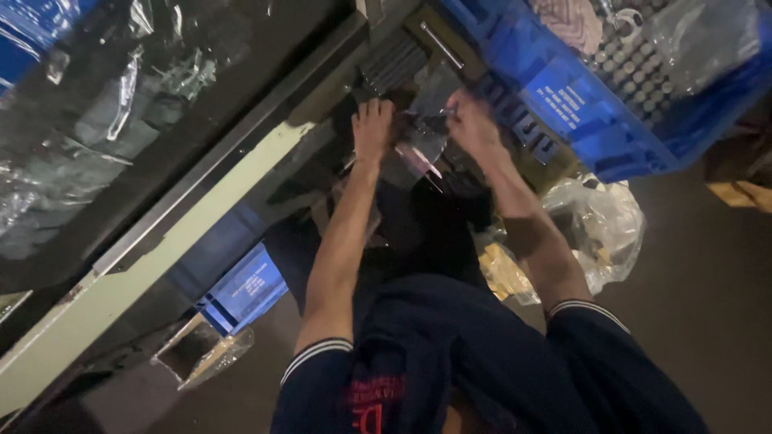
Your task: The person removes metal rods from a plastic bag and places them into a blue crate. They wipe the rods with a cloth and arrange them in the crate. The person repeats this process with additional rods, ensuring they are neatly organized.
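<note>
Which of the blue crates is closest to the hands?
The big blue crate at upper right, just beyond the right hand. The other blue crate sits lower left, under the bench.

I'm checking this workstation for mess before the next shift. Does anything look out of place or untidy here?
Yes. A crumpled clear plastic bag lies loose on the dark floor beside the person's right arm, below the blue crate. Both hands, left hand and right hand, handle a clear plastic piece at the machine.
</note>
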